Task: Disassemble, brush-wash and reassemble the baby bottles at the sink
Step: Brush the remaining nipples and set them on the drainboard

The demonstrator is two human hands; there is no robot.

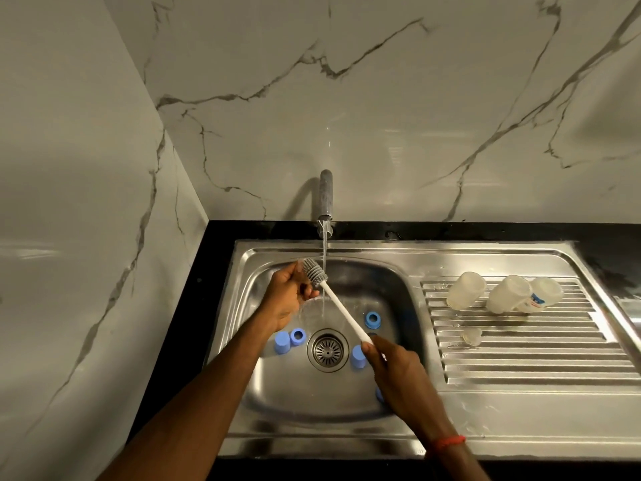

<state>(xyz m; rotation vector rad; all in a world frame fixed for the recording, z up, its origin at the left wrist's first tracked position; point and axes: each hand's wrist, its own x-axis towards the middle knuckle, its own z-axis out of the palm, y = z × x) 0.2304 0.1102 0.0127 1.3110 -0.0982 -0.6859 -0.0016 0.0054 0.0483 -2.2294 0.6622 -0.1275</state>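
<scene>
Right hand (392, 369), low centre of the frame, grips the white handle of the brush (341, 310). Left hand (288, 298) curls against its grey bristle head under the running tap (326, 196); whether it also pinches some small part there cannot be told. Around them, blue caps (281, 343) and rings lie loose in the sink (364, 249) basin. At centre right, three clear bottles (508, 295) and a teat (472, 336) rest on the drainboard (520, 369), apparently washed. The blue parts and all reassembly seemingly remain.
</scene>
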